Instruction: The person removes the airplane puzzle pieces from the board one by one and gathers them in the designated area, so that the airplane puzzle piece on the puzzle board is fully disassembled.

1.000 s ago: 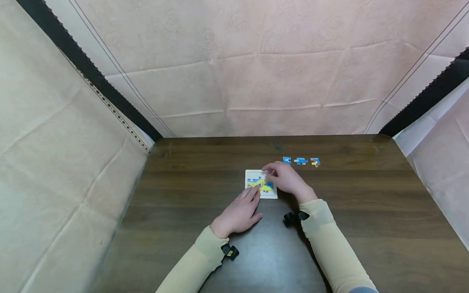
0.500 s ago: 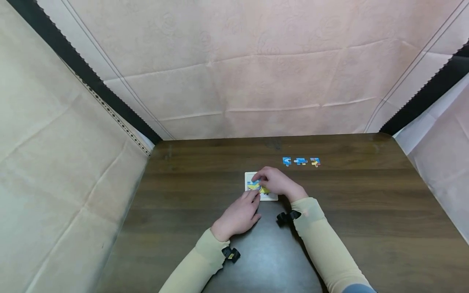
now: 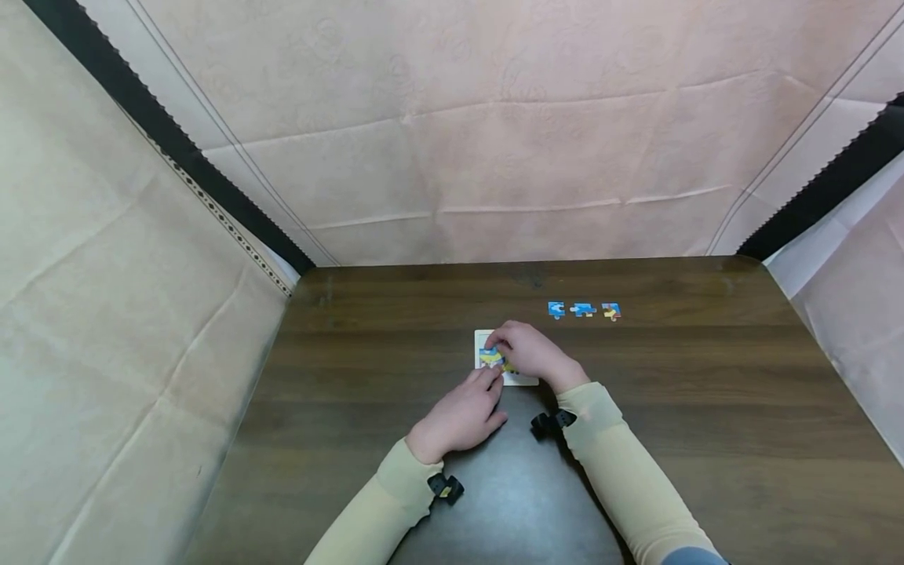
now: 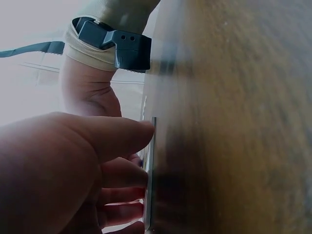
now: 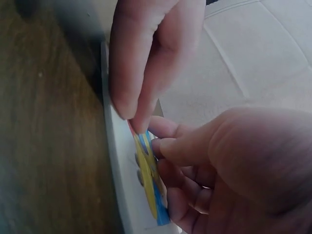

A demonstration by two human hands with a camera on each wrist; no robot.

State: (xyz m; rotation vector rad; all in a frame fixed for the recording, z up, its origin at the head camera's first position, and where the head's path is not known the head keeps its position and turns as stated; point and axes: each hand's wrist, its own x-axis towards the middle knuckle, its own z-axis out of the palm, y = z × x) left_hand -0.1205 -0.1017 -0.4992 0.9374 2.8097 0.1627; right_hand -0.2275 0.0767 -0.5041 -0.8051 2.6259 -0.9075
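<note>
A jigsaw puzzle (image 3: 490, 359) with blue and yellow pieces lies in a white-bordered tray (image 3: 482, 339) on the table. My left hand (image 3: 459, 412) rests at the tray's near side, fingers extended onto the puzzle; the left wrist view puts its thumb at the tray's edge. Over the puzzle from the right comes my right hand (image 3: 533, 351). In the right wrist view its thumb and curled fingers (image 5: 168, 148) come together at a puzzle piece (image 5: 158, 207), right by the left fingertips. That hand covers the puzzle's right part in the head view.
Three loose puzzle pieces, a blue one (image 3: 556, 310), a second blue one (image 3: 583, 310) and a multicoloured one (image 3: 611, 311), lie in a row behind the tray. The wooden table (image 3: 367, 337) ends at a pale cloth wall (image 3: 523, 180).
My right hand has shifted left and slightly nearer, from the tray's upper right corner to over the puzzle's middle. The left hand has stayed at the tray's near side.
</note>
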